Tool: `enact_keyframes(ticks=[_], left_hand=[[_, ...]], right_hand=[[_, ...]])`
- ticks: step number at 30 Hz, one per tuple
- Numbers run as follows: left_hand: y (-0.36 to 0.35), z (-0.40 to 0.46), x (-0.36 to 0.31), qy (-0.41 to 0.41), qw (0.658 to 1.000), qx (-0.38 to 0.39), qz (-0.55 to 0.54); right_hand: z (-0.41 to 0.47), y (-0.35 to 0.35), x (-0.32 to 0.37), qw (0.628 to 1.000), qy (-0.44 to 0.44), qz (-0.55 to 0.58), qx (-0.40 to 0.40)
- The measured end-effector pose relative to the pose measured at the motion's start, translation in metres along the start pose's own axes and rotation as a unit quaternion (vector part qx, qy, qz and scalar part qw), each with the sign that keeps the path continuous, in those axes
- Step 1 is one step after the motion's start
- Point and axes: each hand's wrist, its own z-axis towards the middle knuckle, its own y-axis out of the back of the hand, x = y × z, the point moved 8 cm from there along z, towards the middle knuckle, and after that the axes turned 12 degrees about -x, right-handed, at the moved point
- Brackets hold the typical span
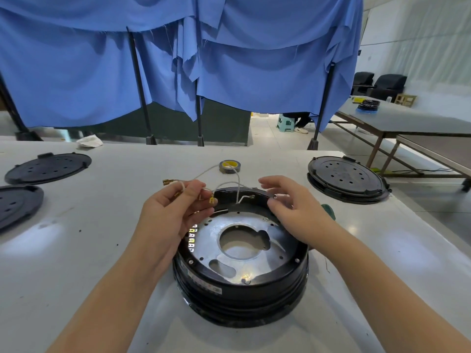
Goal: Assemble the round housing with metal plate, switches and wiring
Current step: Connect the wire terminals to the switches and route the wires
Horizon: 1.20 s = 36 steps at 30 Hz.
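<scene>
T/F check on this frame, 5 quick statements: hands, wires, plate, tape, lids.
1. The left hand pinches the white wires. True.
2. The metal plate lies on the table beside the housing. False: it sits inside the round housing.
3. The tape roll lies beyond the housing. True.
4. The right hand holds the tape roll. False: it is at the housing's far rim.
5. Only one black lid is on the table. False: several, such as the right lid.

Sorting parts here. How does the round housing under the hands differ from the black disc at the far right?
The round housing is tall, open-topped and shows a metal plate inside; the black disc is a low stack closed by a perforated cover. Wires run from the housing, none from the disc. Both are round and black.
</scene>
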Motion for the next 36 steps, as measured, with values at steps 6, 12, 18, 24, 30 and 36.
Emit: enact_keyframes(ticks=[6, 12, 18, 24, 30, 36], left_hand=[[0.001, 0.003, 0.003, 0.063, 0.996, 0.018, -0.056], [0.001, 0.003, 0.006, 0.041, 0.999, 0.018, -0.010], [-0.001, 0.001, 0.007, 0.024, 0.999, 0.028, 0.034], [-0.004, -0.001, 0.007, 0.008, 0.992, 0.068, 0.109], [-0.008, -0.006, 0.011, -0.006, 0.975, 0.104, 0.197], [-0.008, -0.007, 0.010, -0.032, 0.968, 0.103, 0.226]], right_hand=[[-0.008, -0.012, -0.003, 0.998, 0.027, -0.035, 0.052], [-0.008, -0.003, -0.003, 0.995, -0.011, 0.096, 0.017], [-0.009, 0.009, -0.010, 0.988, -0.031, 0.149, -0.038], [-0.009, 0.020, -0.025, 0.958, -0.109, 0.249, -0.087], [-0.003, 0.021, -0.032, 0.888, -0.184, 0.407, -0.112], [-0.003, 0.024, -0.040, 0.825, -0.239, 0.494, -0.133]])
